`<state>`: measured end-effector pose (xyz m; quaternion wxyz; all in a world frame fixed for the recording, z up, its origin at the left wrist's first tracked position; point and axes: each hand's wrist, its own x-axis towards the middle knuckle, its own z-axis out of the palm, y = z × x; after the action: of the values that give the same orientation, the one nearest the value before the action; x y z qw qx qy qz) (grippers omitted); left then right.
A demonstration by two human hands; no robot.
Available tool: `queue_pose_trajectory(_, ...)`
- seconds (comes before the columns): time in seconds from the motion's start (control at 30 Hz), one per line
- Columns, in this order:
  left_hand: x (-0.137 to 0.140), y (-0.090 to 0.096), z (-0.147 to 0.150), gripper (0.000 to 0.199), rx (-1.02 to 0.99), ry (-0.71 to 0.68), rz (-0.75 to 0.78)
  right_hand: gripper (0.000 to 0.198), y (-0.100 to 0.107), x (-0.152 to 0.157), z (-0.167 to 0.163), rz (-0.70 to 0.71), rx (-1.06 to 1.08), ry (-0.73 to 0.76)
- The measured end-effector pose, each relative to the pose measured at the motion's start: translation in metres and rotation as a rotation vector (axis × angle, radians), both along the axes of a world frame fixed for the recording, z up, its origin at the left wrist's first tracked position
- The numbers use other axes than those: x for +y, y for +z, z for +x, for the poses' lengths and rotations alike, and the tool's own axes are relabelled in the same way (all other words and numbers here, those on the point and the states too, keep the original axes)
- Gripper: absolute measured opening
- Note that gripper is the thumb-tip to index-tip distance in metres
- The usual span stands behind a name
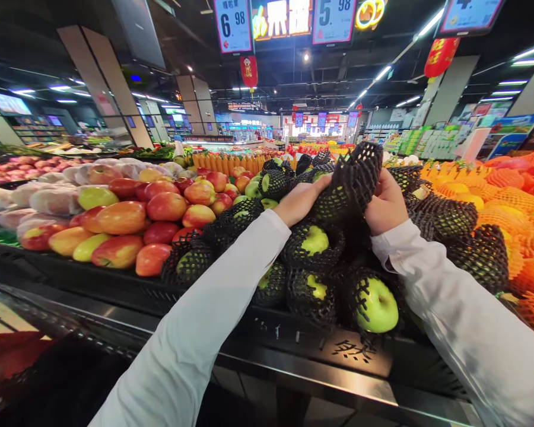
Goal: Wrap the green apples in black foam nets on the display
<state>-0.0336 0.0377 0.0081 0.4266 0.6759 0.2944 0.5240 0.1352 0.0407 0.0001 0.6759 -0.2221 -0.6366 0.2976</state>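
Above the middle of the display, both my hands are on a green apple in a black foam net. The net covers most of the fruit, and its upper end stands up between the hands. My left hand is closed on the left side, with the thumb pointing forward along it. My right hand grips the right side with curled fingers. Below lie several more netted green apples. One green apple at the front edge shows bare skin through its net opening.
Red and yellow apples are piled to the left, with white-wrapped fruit beyond. Orange-netted fruit fills the right side. A dark ledge with a metal plate runs along the front. Price screens hang overhead.
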Motion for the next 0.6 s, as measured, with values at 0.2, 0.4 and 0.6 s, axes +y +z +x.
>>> queue_pose_trajectory(0.2,-0.019,0.007,0.007,0.05,0.125,-0.061,0.023,0.035,0.006,-0.006,0.0,0.192,0.093,-0.11)
queue_pose_trajectory(0.4,-0.014,0.004,0.008,0.037,-0.018,-0.222,0.11,0.031,0.009,-0.017,-0.005,0.287,0.103,-0.194)
queue_pose_trajectory(0.6,-0.011,0.0,0.011,0.04,-0.178,-0.16,-0.011,0.03,0.008,-0.012,-0.005,0.288,0.041,-0.186)
